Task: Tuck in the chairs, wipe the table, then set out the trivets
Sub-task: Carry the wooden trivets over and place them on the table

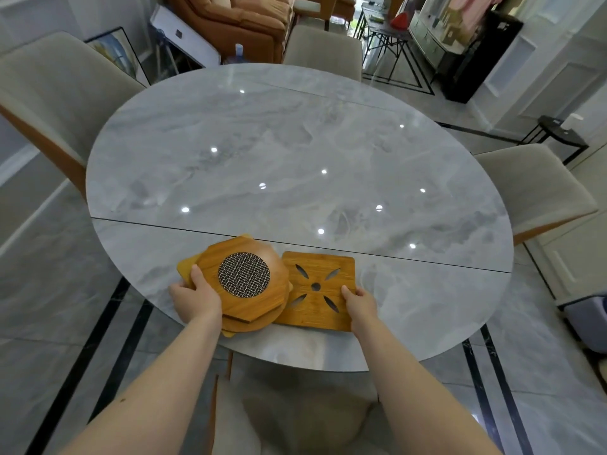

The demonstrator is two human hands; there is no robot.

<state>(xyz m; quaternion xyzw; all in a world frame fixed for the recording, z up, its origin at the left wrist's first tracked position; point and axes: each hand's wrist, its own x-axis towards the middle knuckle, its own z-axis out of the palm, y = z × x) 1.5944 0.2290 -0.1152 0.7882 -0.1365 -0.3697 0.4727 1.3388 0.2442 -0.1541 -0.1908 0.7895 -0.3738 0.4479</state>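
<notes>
Stacked octagonal bamboo trivets (249,284) beside square bamboo trivet (317,290), glossy marble table (295,142).

The stack of trivets (244,287) near the surface's near edge shows only its top piece in full; the lower pieces show as edges, their count unclear. The left hand (193,298) covers the stack's left rim. The near chair (295,415) is partly hidden under the surface (295,152) and cut off by the bottom edge.
</notes>
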